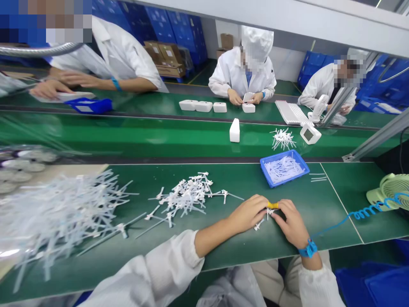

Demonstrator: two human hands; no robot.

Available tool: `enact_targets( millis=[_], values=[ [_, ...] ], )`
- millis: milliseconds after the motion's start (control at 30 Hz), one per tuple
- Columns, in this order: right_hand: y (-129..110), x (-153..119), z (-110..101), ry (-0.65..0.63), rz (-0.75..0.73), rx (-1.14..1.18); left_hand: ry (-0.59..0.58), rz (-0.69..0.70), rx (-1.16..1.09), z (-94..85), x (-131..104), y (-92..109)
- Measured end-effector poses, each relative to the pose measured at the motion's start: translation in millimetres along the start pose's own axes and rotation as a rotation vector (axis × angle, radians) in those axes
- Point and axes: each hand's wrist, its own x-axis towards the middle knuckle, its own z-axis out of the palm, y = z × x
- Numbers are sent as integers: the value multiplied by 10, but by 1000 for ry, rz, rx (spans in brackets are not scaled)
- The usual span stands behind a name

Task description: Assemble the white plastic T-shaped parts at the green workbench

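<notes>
My left hand [251, 212] and my right hand [290, 222] meet over the green bench, fingers closed and pinching. Between their fingertips is a small yellow piece [272, 205], its ends covered by my fingers. Just under it, a small white plastic fitting [271, 211] shows near my thumbs; whether it is gripped or only touching, I cannot tell. Another little white fitting [258, 226] lies below my left fingers. To the left sits a pile of white fittings with thin tubes [188, 194]. A blue tray [271, 183] of short white strips stands beyond my hands.
A larger heap of tubed parts [73, 209] covers the left bench. A coiled blue cord [367, 212] runs from my right wristband [308, 248] past a green fan [391, 192]. Across the green conveyor [159, 134], carrying a white housing [234, 130], several co-workers sit.
</notes>
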Motion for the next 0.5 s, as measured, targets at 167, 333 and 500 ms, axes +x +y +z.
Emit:
enact_targets(
  millis=[167, 333, 500],
  values=[
    [-74, -14, -32, 105, 99, 153, 81, -22, -62, -37, -18, 42],
    [-16, -64, -26, 385, 312, 437, 220, -62, -129, -89, -63, 93],
    [97, -105, -38, 724, 441, 537, 329, -208, -284, -88, -141, 130]
  ],
)
